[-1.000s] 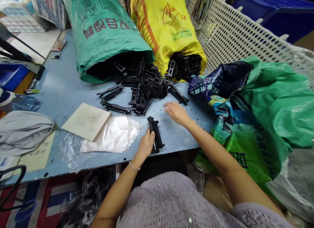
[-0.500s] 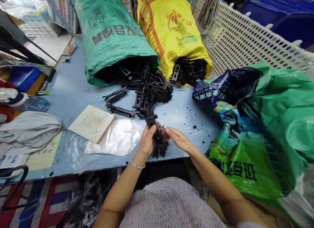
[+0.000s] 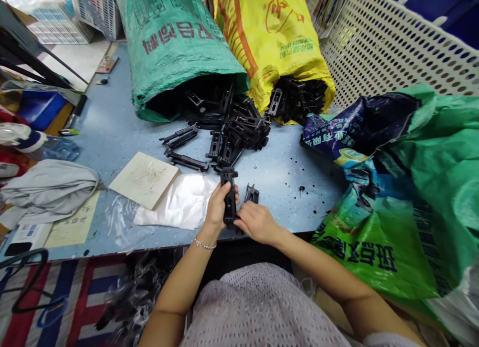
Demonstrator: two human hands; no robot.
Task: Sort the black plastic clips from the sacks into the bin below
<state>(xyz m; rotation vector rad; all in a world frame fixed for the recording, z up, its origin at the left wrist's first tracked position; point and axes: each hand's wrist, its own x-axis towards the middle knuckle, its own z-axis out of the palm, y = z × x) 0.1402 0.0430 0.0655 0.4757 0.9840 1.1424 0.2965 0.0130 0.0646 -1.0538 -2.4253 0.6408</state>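
Upright in my left hand [image 3: 217,205] is a long black plastic part [image 3: 229,195], with the thumb across its front. My right hand [image 3: 259,222] is closed at the lower end of that part, its fingertips pinched against it; anything small between them is hidden. Just beyond my right hand another black part [image 3: 252,193] lies on the blue table. A pile of similar black parts [image 3: 245,130] spills from the mouth of a green sack [image 3: 179,48], and more show in the yellow sack [image 3: 277,38] beside it.
A beige square board [image 3: 144,180] and a white plastic bag [image 3: 177,202] lie left of my hands. Crumpled green bags [image 3: 374,237] cover the right side, below a white perforated basket [image 3: 404,43]. A grey cloth [image 3: 50,190] is at the far left of the blue table [image 3: 108,122].
The held part has turned more upright. My right hand has moved from the part's middle down to its lower end. The whole view has shifted slightly.
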